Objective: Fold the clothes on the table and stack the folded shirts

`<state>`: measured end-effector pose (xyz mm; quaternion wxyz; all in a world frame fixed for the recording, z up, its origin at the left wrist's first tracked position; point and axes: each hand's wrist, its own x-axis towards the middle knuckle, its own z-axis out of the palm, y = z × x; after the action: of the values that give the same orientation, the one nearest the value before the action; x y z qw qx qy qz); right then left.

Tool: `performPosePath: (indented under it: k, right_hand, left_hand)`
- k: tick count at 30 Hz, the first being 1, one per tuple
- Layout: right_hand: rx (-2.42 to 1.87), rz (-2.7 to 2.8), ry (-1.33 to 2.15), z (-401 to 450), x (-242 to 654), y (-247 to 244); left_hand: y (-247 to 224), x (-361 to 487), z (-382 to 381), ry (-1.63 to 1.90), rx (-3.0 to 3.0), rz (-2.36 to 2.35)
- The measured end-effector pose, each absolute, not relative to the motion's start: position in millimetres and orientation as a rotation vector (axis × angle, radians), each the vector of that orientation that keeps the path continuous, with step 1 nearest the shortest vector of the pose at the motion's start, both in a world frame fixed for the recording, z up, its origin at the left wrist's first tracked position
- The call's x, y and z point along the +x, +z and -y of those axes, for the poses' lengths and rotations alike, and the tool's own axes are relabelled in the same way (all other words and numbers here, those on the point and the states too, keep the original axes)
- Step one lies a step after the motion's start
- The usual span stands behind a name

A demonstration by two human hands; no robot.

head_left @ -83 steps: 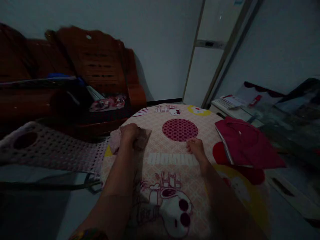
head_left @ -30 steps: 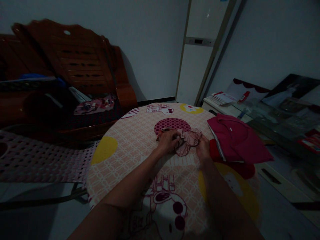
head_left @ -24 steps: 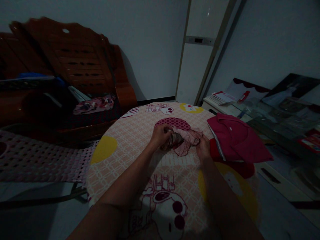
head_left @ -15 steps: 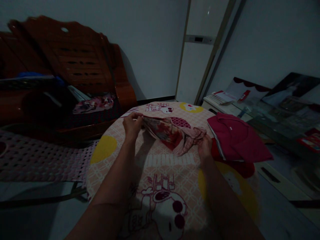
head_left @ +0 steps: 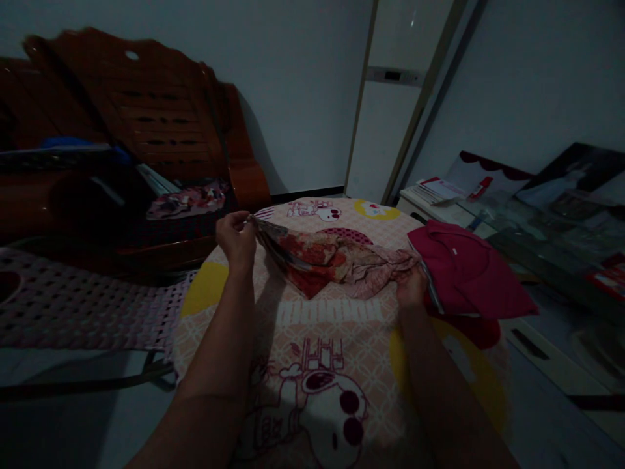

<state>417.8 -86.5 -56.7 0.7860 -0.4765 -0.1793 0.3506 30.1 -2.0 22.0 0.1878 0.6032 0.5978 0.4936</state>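
A thin patterned scarf-like cloth (head_left: 322,260), red and pale pink, stretches crumpled between my two hands over the round table. My left hand (head_left: 237,240) pinches its left end, raised near the table's far left edge. At the other end my right hand (head_left: 411,284) grips a bunched, twisted pink part; some of its fingers are hidden behind the fabric. Just beyond the right hand lies a folded magenta garment (head_left: 471,270) with a pale edge. Beneath everything is a tablecloth (head_left: 288,326) with cartoon dogs and yellow patches.
A carved wooden bench (head_left: 156,117) stands at the back left, with a patterned cloth (head_left: 190,200) on its seat. A woven chair (head_left: 88,306) is left of the table. On the right, a glass-topped cabinet (head_left: 508,228) holds papers (head_left: 434,191). A tall white unit (head_left: 390,130) stands behind.
My left hand has moved left and slightly up, my right hand a little right. The cloth between them is now pulled longer and wider apart.
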Motion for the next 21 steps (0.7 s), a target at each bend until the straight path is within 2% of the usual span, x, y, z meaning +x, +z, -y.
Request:
performPosePath:
  k: [2, 8, 12, 16, 21]
  right_hand:
    - [-1.019, 0.389, 0.764, 87.0, 417.4, -55.4]
    - [-1.011, 0.41, 0.76, 91.0, 413.5, -52.1]
    - [-1.015, 0.406, 0.785, 91.0, 413.5, -51.3]
    - [-1.02, 0.381, 0.786, 89.2, 414.9, -52.2]
    - [-1.01, 0.366, 0.773, 86.4, 417.8, -55.0]
  left_hand:
    - [24.6, 48.8, 5.2, 1.576, 1.647, -1.734]
    - [14.9, 141.1, 41.5, 0.75, 2.232, -1.295]
    - [-10.8, 174.8, 61.3, 0.465, 2.423, -1.398]
    - [-10.8, 162.0, 50.0, 0.571, 2.369, -1.41]
    - [35.2, 103.0, 32.9, 0.779, 1.979, -1.151]
